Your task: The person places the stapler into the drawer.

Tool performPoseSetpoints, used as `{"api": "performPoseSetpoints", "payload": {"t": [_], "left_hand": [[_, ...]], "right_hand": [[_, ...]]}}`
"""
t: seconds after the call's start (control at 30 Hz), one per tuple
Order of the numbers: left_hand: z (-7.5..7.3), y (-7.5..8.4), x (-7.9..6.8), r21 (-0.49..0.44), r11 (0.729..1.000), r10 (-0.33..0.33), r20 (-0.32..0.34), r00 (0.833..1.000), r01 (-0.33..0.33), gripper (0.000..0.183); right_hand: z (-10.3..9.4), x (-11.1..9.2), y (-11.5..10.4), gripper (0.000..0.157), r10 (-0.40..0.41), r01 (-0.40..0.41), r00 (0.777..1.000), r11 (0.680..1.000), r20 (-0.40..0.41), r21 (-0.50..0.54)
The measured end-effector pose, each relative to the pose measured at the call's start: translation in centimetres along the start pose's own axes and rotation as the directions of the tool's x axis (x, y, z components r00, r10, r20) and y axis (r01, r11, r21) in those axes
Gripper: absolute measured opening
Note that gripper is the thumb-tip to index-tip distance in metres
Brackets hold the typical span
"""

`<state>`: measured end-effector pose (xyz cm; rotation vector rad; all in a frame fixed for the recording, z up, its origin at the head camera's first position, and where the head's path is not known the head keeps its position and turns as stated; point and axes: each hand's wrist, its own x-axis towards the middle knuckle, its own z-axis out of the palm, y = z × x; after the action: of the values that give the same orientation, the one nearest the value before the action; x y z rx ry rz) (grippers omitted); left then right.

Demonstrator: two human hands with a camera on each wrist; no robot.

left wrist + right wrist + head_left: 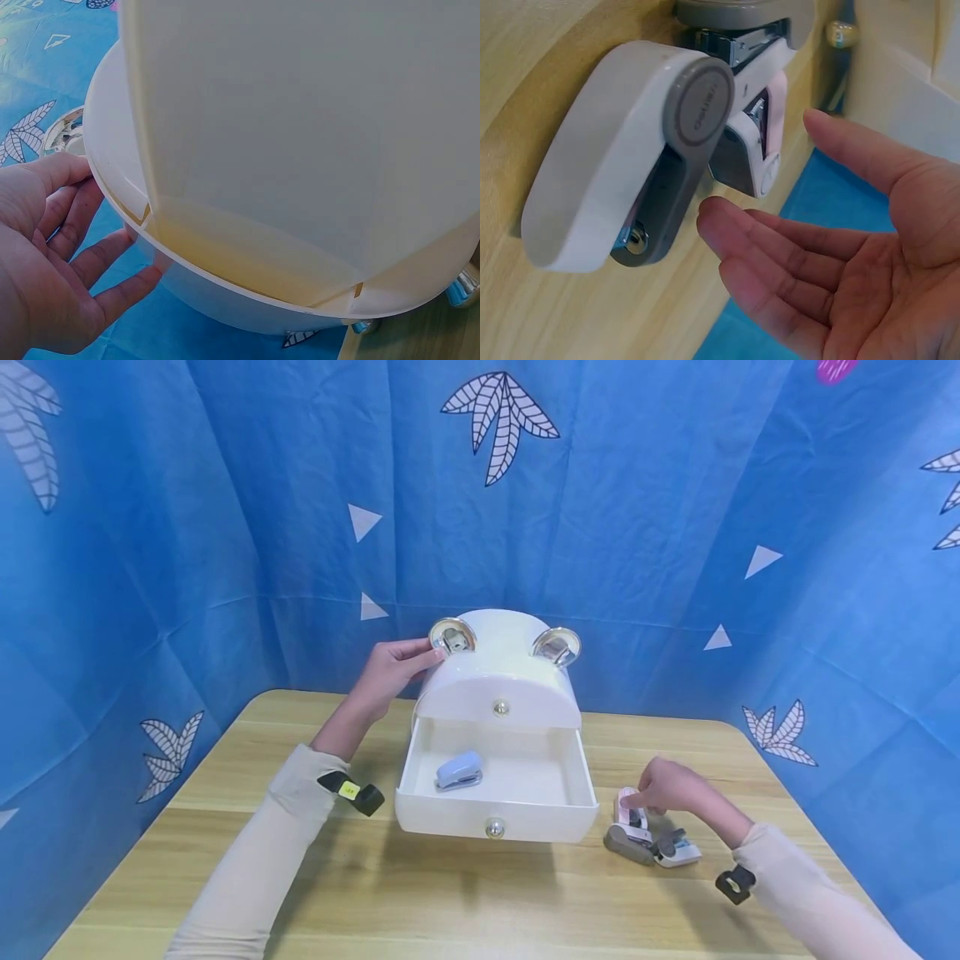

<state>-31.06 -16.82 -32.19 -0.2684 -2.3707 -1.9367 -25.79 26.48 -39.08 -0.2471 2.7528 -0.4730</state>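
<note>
Step in hand, as judged from the hand positions: steadying of the cabinet and approach to a stapler. The glossy white, dome-topped plastic cabinet with two mirrored ears stands toward the far edge of the pale wood-grain table. Its lower white drawer is pulled out toward the table's near edge.

Left hand: fingers extended, resting against the cabinet's outer shell beside the left ear. Right hand: unclosed, thumb and fingers apart, beside the small pink-and-white stapler. This stapler lies on the table between the drawer's front right corner and the table's right edge. The grey-and-white stapler and the white stapler with a grey base lie just beside it. The pale blue stapler lies in the drawer, near its left wall.

Next move, as judged: close thumb and fingers on the pink-and-white stapler without catching its neighbours.

Markings: the round grey pivot cap bears raised lettering, not legible. The yellow label on the black left wristband is too small to read.
</note>
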Motion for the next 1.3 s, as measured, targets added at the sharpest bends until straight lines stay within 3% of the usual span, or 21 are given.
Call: {"api": "performPoseSetpoints", "payload": {"t": [0.37,0.6,0.73,0.97,1.3], "left_hand": [[0.0,0.1,-0.1,0.002,1.000,-0.006,0.000,1.000,0.006,0.045],[0.0,0.1,-0.1,-0.001,1.000,-0.013,0.005,1.000,0.013,0.045],[0.0,0.1,-0.1,-0.006,1.000,-0.003,0.006,1.000,0.003,0.045],[0.0,-0.1,0.0,-0.006,1.000,-0.009,0.009,1.000,0.009,0.046],[0.0,0.0,-0.1,-0.010,1.000,-0.007,0.009,1.000,0.007,0.045]], "right_hand": [[1.4,0.2,-0.2,0.055,0.038,-0.039,0.999,0.999,-0.032,-0.021],[1.7,0.7,-0.5,0.039,0.058,-0.061,0.996,0.997,-0.064,-0.039],[1.7,0.9,-0.7,0.048,0.041,-0.041,0.998,0.999,-0.055,-0.002],[1.8,1.1,-0.8,0.043,-0.023,0.025,0.998,0.999,-0.059,0.038],[2.1,1.1,-0.5,0.039,-0.024,0.024,0.998,1.000,-0.053,-0.007]]}}
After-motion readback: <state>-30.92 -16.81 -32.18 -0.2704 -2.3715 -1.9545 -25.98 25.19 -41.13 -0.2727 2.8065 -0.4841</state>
